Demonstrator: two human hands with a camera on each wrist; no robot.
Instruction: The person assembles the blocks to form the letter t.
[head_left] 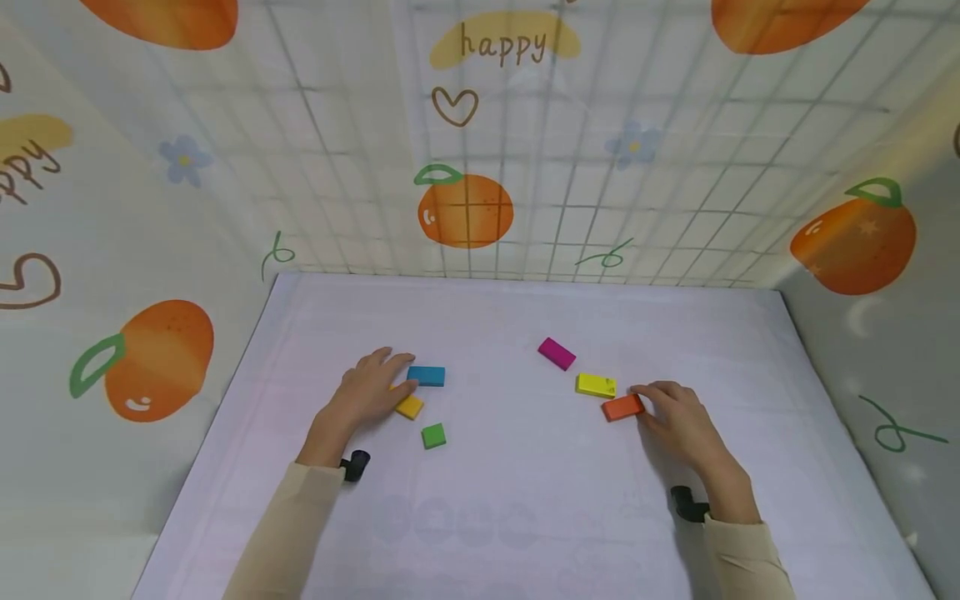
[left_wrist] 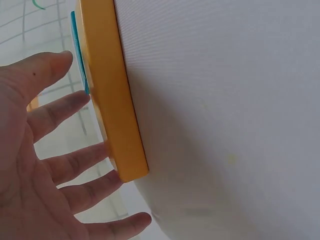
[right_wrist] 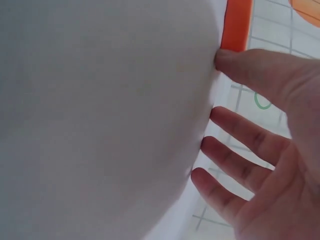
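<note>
My left hand point(head_left: 369, 390) has its fingers spread beside the left end of a blue block point(head_left: 427, 377). Below it lies an amber-yellow block point(head_left: 409, 407), partly covered by this hand. The left wrist view shows the amber block point(left_wrist: 107, 100) large, with the fingers point(left_wrist: 62, 112) apart behind it and the blue block a thin strip. At the right, my right hand point(head_left: 682, 421) pinches the right end of an orange block point(head_left: 622, 407) between thumb and index finger. The right wrist view has the thumb against this orange block point(right_wrist: 236, 27); the index finger is hidden there.
A small green block point(head_left: 433, 436) lies nearer me, below the amber one. A bright yellow block point(head_left: 596, 385) sits just behind the orange block, and a magenta block point(head_left: 557, 353) farther back. Printed curtains point(head_left: 360, 208) enclose the white table point(head_left: 495, 467) at the back and sides.
</note>
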